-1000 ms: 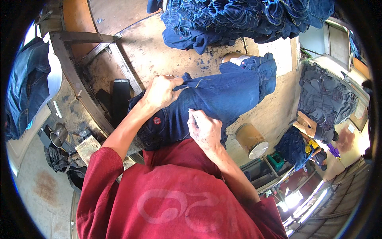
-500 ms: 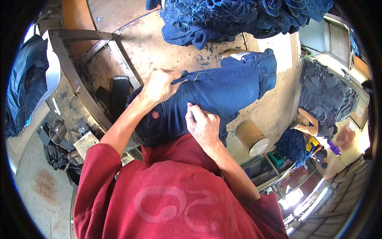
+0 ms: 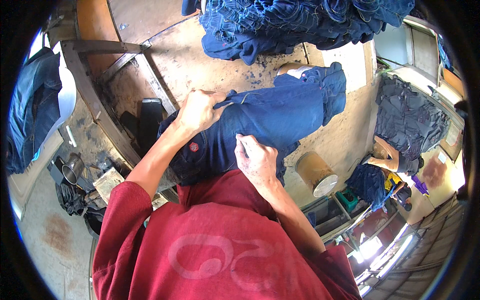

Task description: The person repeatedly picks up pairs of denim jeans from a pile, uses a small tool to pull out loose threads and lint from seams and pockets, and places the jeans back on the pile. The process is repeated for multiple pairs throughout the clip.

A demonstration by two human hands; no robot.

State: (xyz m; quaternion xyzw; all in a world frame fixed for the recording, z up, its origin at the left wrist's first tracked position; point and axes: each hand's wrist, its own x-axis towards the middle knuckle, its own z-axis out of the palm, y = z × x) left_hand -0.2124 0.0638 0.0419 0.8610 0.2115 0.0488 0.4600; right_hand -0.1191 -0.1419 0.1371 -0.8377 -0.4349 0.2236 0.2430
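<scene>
A pair of blue denim jeans [image 3: 295,110] with a small round red patch lies stretched in front of me, its far right end bunched in folds. At the upper edge of the denim, my left hand [image 3: 197,111] is closed on a pinched-up fold of the cloth. A pale loose thread shows just right of these fingers. Lower down and to the right, my right hand [image 3: 257,159] is closed over the denim, thumb and forefinger pressed together. Whatever those fingertips may hold is too small to make out.
A large pile of denim garments [image 3: 295,25] lies at the far side of the worn wooden table [image 3: 185,60]. On the right are a cylindrical container [image 3: 316,173], a dark garment heap [image 3: 410,115] and another person's arm [image 3: 386,155]. A metal mug [image 3: 73,167] and hanging denim [image 3: 32,110] are left.
</scene>
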